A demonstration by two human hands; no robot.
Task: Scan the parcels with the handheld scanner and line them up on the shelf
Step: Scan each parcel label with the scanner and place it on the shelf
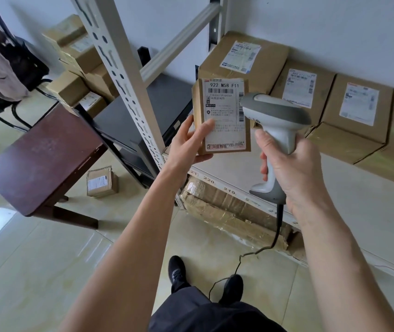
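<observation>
- Right hand (294,173) grips the scanner (275,130); left hand (188,144) holds a parcel (222,116).
- Pale shelf (334,202) carries a row of boxes (356,116).
- Tiled floor (47,259), dark table (40,159) at left.

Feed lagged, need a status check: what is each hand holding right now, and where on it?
The left hand holds a small parcel by its lower left edge, label facing up. The right hand grips the scanner by its handle.
</observation>
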